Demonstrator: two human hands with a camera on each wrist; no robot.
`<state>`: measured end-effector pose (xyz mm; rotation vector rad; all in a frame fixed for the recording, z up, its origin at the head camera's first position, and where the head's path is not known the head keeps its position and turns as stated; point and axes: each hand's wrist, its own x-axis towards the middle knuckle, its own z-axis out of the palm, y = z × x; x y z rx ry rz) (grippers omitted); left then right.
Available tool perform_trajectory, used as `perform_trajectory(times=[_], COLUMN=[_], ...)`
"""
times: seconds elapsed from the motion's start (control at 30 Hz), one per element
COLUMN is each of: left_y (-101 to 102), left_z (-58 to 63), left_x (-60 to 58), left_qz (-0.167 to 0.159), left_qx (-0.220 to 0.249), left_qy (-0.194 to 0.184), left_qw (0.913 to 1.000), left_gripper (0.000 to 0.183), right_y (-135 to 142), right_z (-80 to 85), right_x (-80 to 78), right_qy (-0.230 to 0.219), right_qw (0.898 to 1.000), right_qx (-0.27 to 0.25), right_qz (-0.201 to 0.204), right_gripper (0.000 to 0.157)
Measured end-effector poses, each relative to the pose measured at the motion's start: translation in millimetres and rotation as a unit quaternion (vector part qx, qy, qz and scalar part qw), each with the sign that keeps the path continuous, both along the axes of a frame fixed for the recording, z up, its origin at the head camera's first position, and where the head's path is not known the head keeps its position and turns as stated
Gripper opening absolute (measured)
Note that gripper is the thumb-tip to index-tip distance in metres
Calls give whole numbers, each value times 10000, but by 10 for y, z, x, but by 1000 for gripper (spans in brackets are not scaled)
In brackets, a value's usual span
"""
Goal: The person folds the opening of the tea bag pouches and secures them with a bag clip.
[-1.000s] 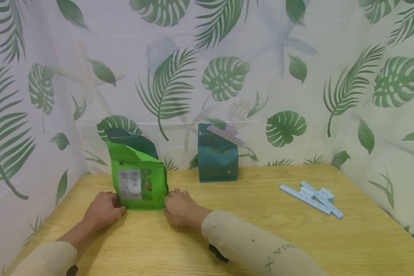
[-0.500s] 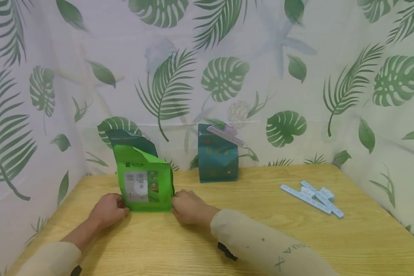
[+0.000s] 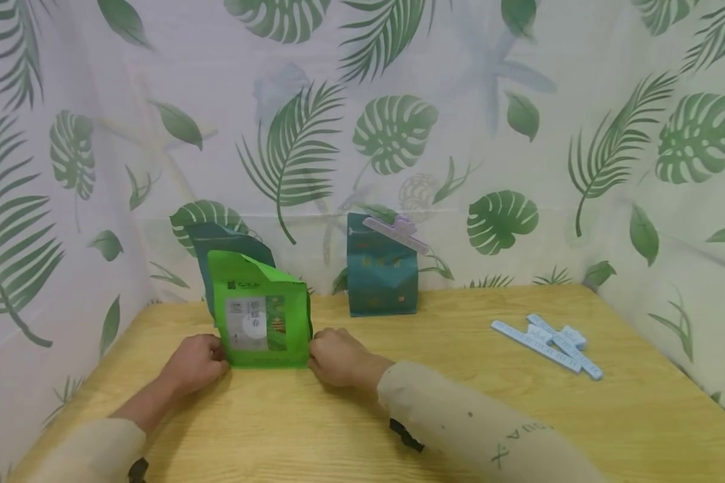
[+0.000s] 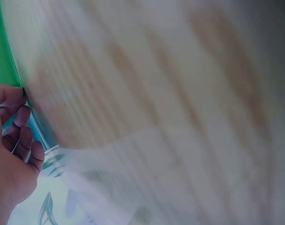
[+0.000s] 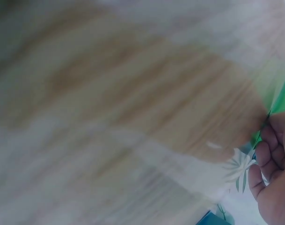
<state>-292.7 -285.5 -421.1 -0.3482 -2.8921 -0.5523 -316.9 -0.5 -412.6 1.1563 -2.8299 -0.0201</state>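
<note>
A bright green tea bag [image 3: 248, 268] with a printed label stands upright on the table, its top edge sloping down to the right. At its lower left corner my left hand [image 3: 195, 363] pinches the edge; the left wrist view shows thumb and curled fingers [image 4: 23, 136] there. My right hand [image 3: 341, 359] holds the lower right corner, its fingers [image 5: 266, 150] curled at the green edge in the right wrist view. Behind the green bag stands a dark teal bag [image 3: 235, 243], mostly hidden by it.
Another teal bag [image 3: 382, 282] stands near the back wall, with a lilac sealing clip [image 3: 395, 235] slanted across its top corner. Two light blue sealing clips [image 3: 534, 345] lie crossed on the wooden table [image 3: 362, 449] at the right. Leaf-patterned cloth [image 3: 429, 67] surrounds the table.
Both hands have moved the green bag to the right along the table, showing more of the teal bag's left side behind it. The clips and the far teal bag stay put.
</note>
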Motion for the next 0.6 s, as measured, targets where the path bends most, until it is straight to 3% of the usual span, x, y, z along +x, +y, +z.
perform_trajectory(times=[0.6], left_y=[55], left_z=[-2], left_x=[-2], left_qz=[-305], left_qx=[129], left_qy=[205], left_qw=[9992], left_gripper=[3], right_y=[120], right_z=[-11], right_x=[-53], right_qy=[387], right_qw=[9985], right_qx=[-145], right_qz=[353], right_gripper=[23])
